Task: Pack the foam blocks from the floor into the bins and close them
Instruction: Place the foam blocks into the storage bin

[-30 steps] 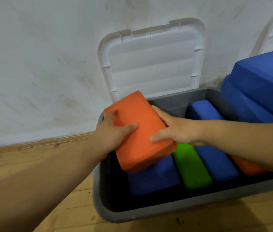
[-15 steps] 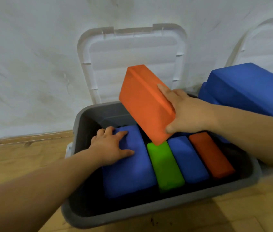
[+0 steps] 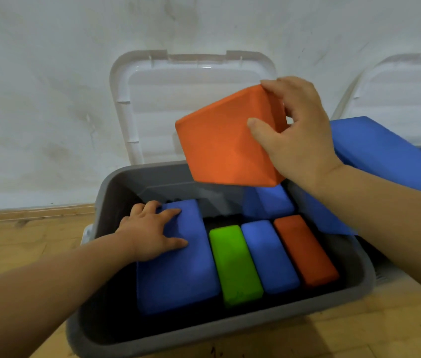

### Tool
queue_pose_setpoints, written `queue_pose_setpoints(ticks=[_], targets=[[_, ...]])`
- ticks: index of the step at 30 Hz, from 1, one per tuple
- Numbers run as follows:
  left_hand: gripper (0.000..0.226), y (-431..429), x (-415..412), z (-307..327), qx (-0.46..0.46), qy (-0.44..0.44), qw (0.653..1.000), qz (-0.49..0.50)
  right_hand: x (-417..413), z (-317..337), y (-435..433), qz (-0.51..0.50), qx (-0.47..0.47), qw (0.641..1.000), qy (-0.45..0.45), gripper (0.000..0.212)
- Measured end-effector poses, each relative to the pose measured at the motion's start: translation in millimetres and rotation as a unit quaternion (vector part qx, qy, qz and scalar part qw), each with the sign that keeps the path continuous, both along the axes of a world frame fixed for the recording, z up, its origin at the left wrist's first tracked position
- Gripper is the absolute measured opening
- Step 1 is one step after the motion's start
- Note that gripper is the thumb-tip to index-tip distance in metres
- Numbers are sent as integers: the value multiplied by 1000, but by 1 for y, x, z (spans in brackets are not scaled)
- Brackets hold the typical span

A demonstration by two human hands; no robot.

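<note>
A grey bin (image 3: 101,321) stands on the wood floor with its white lid (image 3: 191,81) leaning open against the wall. Inside lie a large blue foam block (image 3: 178,275), a green block (image 3: 235,264), a narrower blue block (image 3: 269,257), an orange block (image 3: 305,249) and another blue block (image 3: 271,202) at the back. My left hand (image 3: 152,231) rests on the large blue block, fingers spread over its far left corner. My right hand (image 3: 297,127) grips an orange foam block (image 3: 225,146) held tilted above the bin's back edge.
A second bin at the right holds big blue foam blocks (image 3: 385,148) that overhang the first bin's right rim; its white lid (image 3: 406,86) also leans on the wall. The white wall runs close behind. Wooden floor (image 3: 23,236) lies to the left and in front.
My right hand has lifted the orange block higher and turned it. My left hand let go of it a second ago and now stays on the large blue block in the bin.
</note>
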State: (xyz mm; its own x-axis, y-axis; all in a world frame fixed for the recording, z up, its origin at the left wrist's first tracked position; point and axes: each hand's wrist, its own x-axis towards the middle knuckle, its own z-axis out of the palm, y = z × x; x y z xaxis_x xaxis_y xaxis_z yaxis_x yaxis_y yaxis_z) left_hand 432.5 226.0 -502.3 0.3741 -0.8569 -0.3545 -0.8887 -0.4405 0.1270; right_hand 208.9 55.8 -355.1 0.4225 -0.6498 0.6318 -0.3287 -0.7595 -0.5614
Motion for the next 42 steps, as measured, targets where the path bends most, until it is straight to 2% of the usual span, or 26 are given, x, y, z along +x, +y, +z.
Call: queue_pose_setpoints(ticks=[3,11,17,19,21,22,24,28,32,35,39,42], targets=[[91,1,2,-1,1,0,1000,-3,4,14,2,-6,-19,999,34,53],[90,0,1,1,-3,-6,1000,-12,18,-8,-3,-24,31,962,271,57],[91,-2,2,0,-3,-12,1000,-17,55,-39,-21,-56,22,941,332,43],[91,-2,3,-1,-3,-9,1000,-19,61,-67,-27,-40,46,903,424,52],[91,-1,5,-3,-6,-11,1000,-21,55,-110,-30,-22,92,838,537,68],[92,-2,6,-4,-7,-9,1000,-22,49,-131,-31,-19,112,818,565,70],[92,-3,6,-6,-10,-8,1000,-20,40,-157,-37,-16,133,817,561,69],[99,-9,11,-7,-12,9,1000,-3,39,-160,-43,-13,135,813,566,68],[119,-13,20,-11,1,135,988,69,39,-164,-44,-11,135,813,566,68],[126,-12,19,-10,-15,167,981,99,39,-164,-46,-12,137,814,564,69],[121,-4,15,-1,-61,157,979,115,36,-166,-47,-11,130,814,565,70],[105,4,11,10,-122,145,978,91,38,-159,-46,-15,139,827,544,72]])
